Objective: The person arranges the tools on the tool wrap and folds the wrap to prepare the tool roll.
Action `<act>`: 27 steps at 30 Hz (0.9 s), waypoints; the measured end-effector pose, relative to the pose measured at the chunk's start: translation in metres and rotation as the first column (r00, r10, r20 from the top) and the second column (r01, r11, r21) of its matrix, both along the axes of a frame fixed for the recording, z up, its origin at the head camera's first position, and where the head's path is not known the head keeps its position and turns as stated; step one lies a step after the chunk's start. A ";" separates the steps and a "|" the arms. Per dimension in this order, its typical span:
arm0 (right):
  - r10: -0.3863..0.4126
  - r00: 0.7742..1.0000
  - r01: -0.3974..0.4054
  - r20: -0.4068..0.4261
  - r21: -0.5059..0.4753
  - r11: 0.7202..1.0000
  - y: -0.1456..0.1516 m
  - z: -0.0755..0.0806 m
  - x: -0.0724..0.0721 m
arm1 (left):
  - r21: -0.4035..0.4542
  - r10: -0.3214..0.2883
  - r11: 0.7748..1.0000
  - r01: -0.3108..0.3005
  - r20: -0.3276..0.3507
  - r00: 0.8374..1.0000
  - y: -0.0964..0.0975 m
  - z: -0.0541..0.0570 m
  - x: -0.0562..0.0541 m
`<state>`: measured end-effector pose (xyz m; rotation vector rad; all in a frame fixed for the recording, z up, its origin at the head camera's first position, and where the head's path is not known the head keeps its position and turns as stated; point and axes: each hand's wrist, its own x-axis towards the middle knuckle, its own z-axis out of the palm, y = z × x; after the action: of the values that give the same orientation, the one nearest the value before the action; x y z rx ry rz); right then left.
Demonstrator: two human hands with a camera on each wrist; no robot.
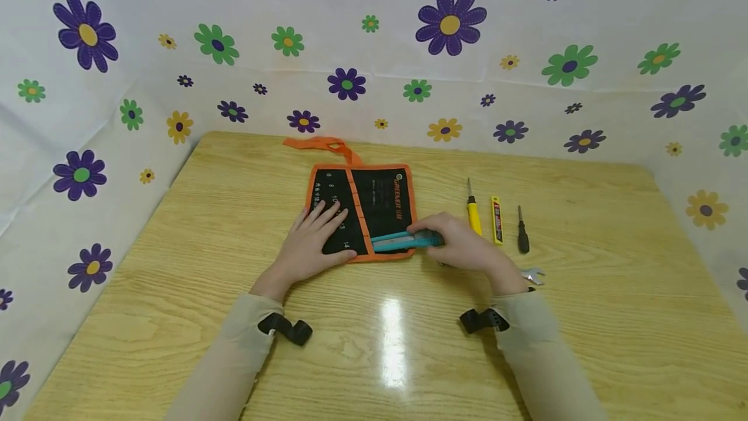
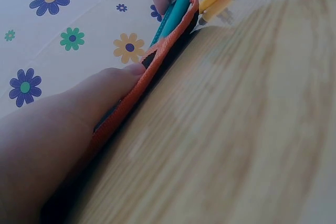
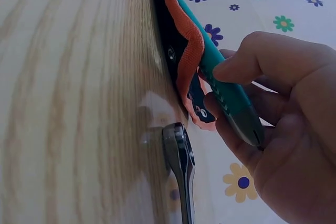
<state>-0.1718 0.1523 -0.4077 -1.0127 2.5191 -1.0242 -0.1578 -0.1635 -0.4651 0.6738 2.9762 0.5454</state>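
A black tool pouch (image 1: pixel 380 203) with orange edging lies flat on the table. My left hand (image 1: pixel 310 242) rests on its numbered pocket side with fingers spread; in the left wrist view the thumb (image 2: pixel 118 80) lies along the orange edge. My right hand (image 1: pixel 452 239) pinches a teal utility knife (image 3: pixel 223 85) by its dark end, between thumb and fingers. The other end of the knife meets the slanted orange band (image 1: pixel 365 229) at the pocket mouth, beside the number 14. A wrench (image 3: pixel 181 156) lies beneath my right hand, mostly hidden in the head view.
Right of the pouch lie a yellow-handled screwdriver (image 1: pixel 474 213), a slim yellow box (image 1: pixel 497 221) and a dark screwdriver (image 1: pixel 523 232). An orange strap (image 1: pixel 318 143) trails from the pouch's far edge. A flower-patterned cloth (image 1: pixel 386 51) rises behind the wooden table (image 1: pixel 175 278).
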 end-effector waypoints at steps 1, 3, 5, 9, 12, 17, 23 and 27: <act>0.002 1.000 -0.002 0.000 0.007 1.000 -0.001 0.000 0.001 | 0.000 0.000 1.000 0.000 0.000 1.000 0.000 0.000 0.000; 0.010 1.000 -0.010 0.002 0.018 1.000 -0.004 -0.001 0.001 | 0.000 0.000 1.000 0.000 0.001 1.000 0.000 0.000 0.000; 0.025 1.000 -0.025 0.003 0.020 0.999 -0.006 -0.001 0.002 | 0.001 0.001 1.000 -0.001 0.003 1.000 0.000 0.001 0.000; 0.063 0.998 -0.063 -0.016 0.016 0.998 -0.011 -0.001 0.003 | 0.005 0.001 1.000 -0.001 0.002 1.000 -0.001 0.000 0.000; 0.077 0.997 -0.077 -0.019 0.022 0.997 -0.013 -0.002 0.004 | 0.006 0.002 1.000 -0.002 -0.001 1.000 -0.001 0.000 -0.001; 0.039 0.999 -0.040 0.012 0.056 0.998 -0.018 -0.002 0.007 | 0.008 -0.002 1.000 0.003 -0.006 1.000 -0.001 0.001 -0.001; -0.014 1.000 0.015 -0.007 0.090 0.996 -0.025 -0.005 0.009 | 0.010 0.000 1.000 0.000 -0.003 1.000 -0.001 0.001 -0.001; -0.026 0.999 0.028 -0.025 0.115 0.993 -0.029 -0.004 0.011 | 0.019 -0.005 1.000 0.005 -0.003 1.000 0.000 0.002 0.000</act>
<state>-0.1610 0.1231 -0.4119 -0.9660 2.5846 -0.8667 -0.1578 -0.1634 -0.4629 0.6844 2.9751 0.5737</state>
